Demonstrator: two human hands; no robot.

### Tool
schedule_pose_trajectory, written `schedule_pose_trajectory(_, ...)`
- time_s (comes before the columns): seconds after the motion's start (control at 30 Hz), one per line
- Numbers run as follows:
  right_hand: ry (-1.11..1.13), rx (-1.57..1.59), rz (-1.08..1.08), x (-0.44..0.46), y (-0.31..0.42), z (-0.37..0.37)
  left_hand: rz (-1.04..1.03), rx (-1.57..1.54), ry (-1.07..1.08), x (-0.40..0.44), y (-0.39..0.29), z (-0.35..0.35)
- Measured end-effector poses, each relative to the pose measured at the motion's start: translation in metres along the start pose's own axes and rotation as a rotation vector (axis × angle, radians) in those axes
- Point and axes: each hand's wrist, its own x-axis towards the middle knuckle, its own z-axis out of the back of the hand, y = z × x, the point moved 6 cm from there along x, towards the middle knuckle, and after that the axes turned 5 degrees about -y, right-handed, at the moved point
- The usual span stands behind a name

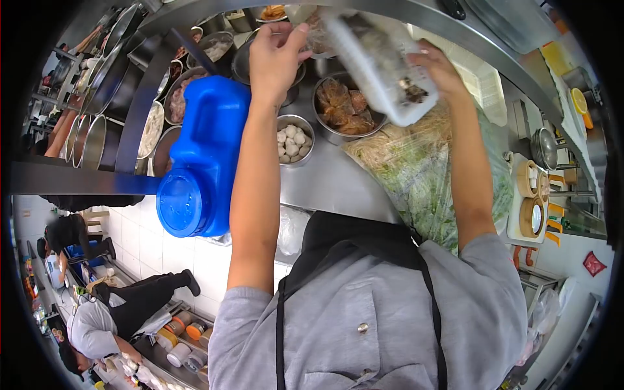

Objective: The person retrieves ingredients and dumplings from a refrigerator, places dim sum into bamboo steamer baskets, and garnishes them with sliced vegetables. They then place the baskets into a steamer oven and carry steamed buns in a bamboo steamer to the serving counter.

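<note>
My right hand (434, 70) grips the edge of a white plastic basket (383, 71), which is tilted and blurred by motion. Dark bits and pale pieces lie inside the basket. My left hand (279, 55) is raised to the left of it, fingers loosely curled and apart, with nothing visible in them. Just beyond that hand is a clear plastic bag (317, 38) with pinkish contents. Below the basket stands a metal pot (348, 107) of brown bagged food. A smaller metal pot (294, 140) holds whitish balls.
A blue plastic jug (208, 143) stands beside my left forearm. A big clear bag of leafy greens (422, 162) lies under my right arm. Several metal pots of food line the left, and a metal shelf edge (390, 10) crosses above. Co-workers (110, 318) are at lower left.
</note>
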Motion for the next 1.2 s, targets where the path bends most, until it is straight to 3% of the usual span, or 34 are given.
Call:
schedule_pose_trajectory(0.07,-0.501,0.184,-0.034,-0.007,-0.003,0.052,-0.065,0.234,0.0,-0.013,-0.004,0.008)
schedule_pose_trajectory(0.13,-0.395,0.269,0.174,0.018,-0.012,0.092,-0.1,0.463,0.02,-0.033,0.037,0.02)
schedule_pose_trajectory(0.17,-0.548,0.115,0.244,0.029,-0.013,0.104,-0.142,0.616,0.06,-0.053,0.043,0.016)
schedule_pose_trajectory(0.2,-0.553,0.113,0.246,0.05,-0.023,0.111,-0.102,0.671,0.057,-0.07,0.053,0.011)
schedule_pose_trajectory(0.27,-0.716,-0.944,0.332,0.085,-0.042,0.12,-0.114,0.708,0.122,-0.092,0.08,0.005)
schedule_pose_trajectory(0.4,-0.839,-0.695,-0.114,0.114,-0.102,0.114,-0.235,0.91,0.186,-0.12,0.089,0.001)
schedule_pose_trajectory(0.43,-0.875,-0.608,-0.123,0.106,-0.1,0.102,-0.307,1.01,0.211,-0.126,0.089,0.0)
schedule_pose_trajectory(0.6,-0.722,-0.539,-0.084,0.1,-0.091,0.092,-0.293,0.93,0.176,-0.137,0.089,0.01)
schedule_pose_trajectory(0.67,-0.764,-0.614,0.11,0.113,-0.098,0.122,-0.331,0.831,0.156,-0.137,0.089,0.015)
schedule_pose_trajectory(0.73,-0.729,-0.595,0.146,0.07,-0.036,0.095,-0.354,0.842,0.131,-0.139,0.09,0.015)
schedule_pose_trajectory(0.77,-0.62,-0.157,0.044,0.067,-0.035,0.088,-0.354,0.86,0.114,-0.141,0.087,0.013)
schedule_pose_trajectory(0.8,-0.612,-0.16,0.047,0.071,-0.034,0.08,-0.348,0.875,0.1,-0.143,0.086,0.01)
schedule_pose_trajectory(0.87,-0.354,-0.16,0.24,0.082,-0.021,0.048,-0.324,0.877,0.106,-0.142,0.087,0.005)
schedule_pose_trajectory(0.93,-0.332,-0.055,0.134,0.097,-0.02,-0.005,-0.332,0.942,0.127,-0.145,0.091,0.001)
schedule_pose_trajectory(1.0,-0.424,-0.213,0.215,0.089,0.021,-0.068,-0.333,0.918,0.115,-0.149,0.09,0.0)
schedule_pose_trajectory(1.03,-0.35,-0.318,0.131,0.094,0.034,-0.1,-0.331,0.895,0.106,-0.151,0.089,0.001)
schedule_pose_trajectory(1.13,-0.2,-0.385,0.029,0.143,0.015,-0.163,-0.333,0.901,0.121,-0.154,0.089,0.003)
schedule_pose_trajectory(1.2,-0.295,-0.46,0.103,0.14,0.016,-0.191,-0.33,0.898,0.135,-0.156,0.089,0.004)
